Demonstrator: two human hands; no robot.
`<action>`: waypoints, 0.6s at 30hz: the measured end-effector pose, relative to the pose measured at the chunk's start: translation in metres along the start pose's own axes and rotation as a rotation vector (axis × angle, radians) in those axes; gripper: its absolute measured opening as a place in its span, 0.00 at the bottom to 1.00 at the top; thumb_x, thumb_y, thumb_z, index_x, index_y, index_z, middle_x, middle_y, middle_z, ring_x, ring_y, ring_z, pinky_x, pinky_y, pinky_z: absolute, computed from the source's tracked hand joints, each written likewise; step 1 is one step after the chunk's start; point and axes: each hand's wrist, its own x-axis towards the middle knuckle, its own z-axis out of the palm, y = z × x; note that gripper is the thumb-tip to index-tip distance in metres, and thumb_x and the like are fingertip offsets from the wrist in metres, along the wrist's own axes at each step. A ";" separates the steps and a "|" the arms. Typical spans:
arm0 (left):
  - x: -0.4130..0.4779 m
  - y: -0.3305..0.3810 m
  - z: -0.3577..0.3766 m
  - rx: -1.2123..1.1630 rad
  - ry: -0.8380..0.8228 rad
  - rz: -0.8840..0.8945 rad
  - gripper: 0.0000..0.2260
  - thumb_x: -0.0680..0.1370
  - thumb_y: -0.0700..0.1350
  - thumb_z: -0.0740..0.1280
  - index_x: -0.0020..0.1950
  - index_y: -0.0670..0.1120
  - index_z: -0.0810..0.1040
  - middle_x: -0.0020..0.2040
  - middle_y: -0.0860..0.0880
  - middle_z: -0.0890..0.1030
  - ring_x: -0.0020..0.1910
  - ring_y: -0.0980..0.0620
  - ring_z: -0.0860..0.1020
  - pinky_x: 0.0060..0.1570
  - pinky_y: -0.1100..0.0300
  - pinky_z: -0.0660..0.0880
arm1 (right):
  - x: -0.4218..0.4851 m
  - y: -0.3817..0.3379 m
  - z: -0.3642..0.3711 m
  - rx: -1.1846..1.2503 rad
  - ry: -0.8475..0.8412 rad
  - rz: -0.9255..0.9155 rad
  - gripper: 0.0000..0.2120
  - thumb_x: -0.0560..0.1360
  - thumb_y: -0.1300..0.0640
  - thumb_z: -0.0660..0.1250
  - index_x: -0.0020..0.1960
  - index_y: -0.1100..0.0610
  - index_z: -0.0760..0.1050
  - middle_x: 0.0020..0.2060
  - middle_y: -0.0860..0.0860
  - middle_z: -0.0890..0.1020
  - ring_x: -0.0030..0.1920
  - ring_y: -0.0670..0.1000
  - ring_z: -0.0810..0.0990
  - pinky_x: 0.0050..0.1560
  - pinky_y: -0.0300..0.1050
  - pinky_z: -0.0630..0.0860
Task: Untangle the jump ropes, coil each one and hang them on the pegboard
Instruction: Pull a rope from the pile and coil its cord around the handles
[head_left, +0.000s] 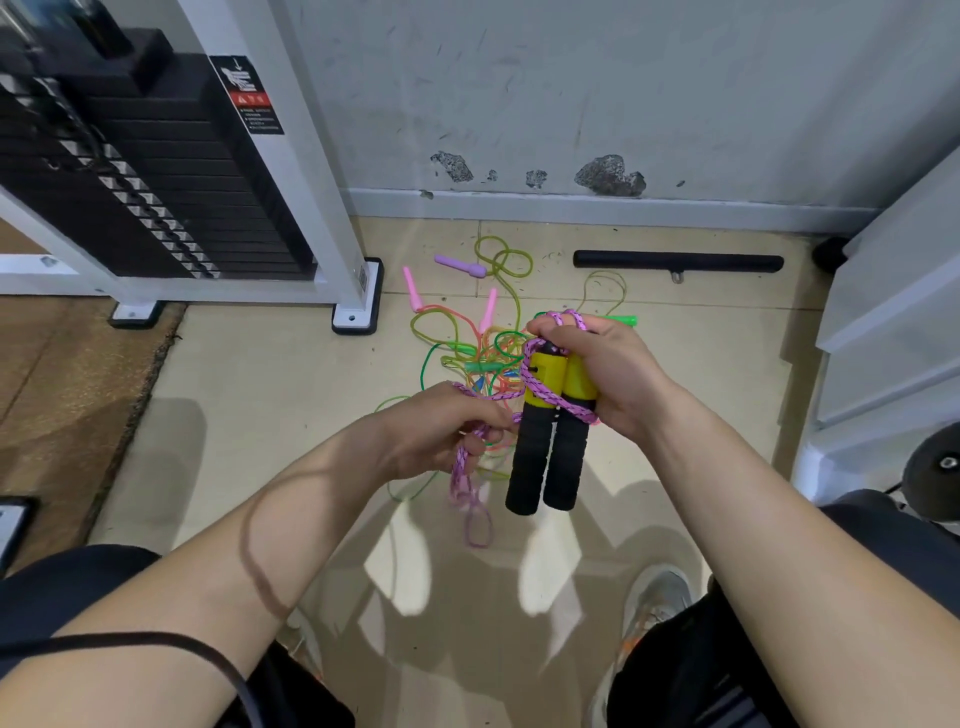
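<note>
A weight-stack machine (156, 171) fills the upper left, standing on the tiled floor (260, 374) where the person works. On those tiles, near the wall, lies a tangle of thin coloured ropes (488, 353) with pink, lilac and green handles, still knotted together, so most of the untangling is left. One rope is out of the heap: a pink braided rope (460, 470) with two yellow-and-black handles (540, 457). The right hand (597, 374) clasps both handles side by side at their yellow tops, cord looped over its fingers. The left hand (441, 431), just beside it, has its fingers curled round gathered strands whose ends dangle below. This first coil looks half made, though how many turns it has is hard to read. No pegboard is in view, and nothing appears to be hung yet.
</note>
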 end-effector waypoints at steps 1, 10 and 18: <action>0.001 0.000 -0.001 -0.059 0.022 -0.040 0.02 0.76 0.40 0.71 0.46 0.42 0.79 0.32 0.49 0.71 0.26 0.56 0.62 0.25 0.66 0.60 | 0.001 0.002 0.001 -0.016 0.012 -0.018 0.05 0.77 0.60 0.71 0.51 0.59 0.85 0.47 0.57 0.86 0.49 0.59 0.84 0.56 0.55 0.82; 0.004 -0.002 0.005 -0.236 0.235 -0.061 0.05 0.75 0.35 0.73 0.48 0.34 0.82 0.33 0.43 0.81 0.21 0.58 0.69 0.22 0.68 0.69 | -0.002 0.012 0.010 -0.349 -0.051 -0.205 0.08 0.77 0.53 0.72 0.46 0.58 0.85 0.38 0.54 0.84 0.42 0.51 0.82 0.49 0.51 0.78; 0.001 -0.004 0.026 -0.387 0.407 0.126 0.07 0.79 0.34 0.67 0.49 0.29 0.80 0.37 0.37 0.80 0.28 0.48 0.76 0.27 0.61 0.77 | -0.010 0.019 0.022 -0.384 0.065 -0.424 0.06 0.79 0.55 0.69 0.46 0.48 0.84 0.38 0.45 0.85 0.44 0.51 0.84 0.51 0.53 0.80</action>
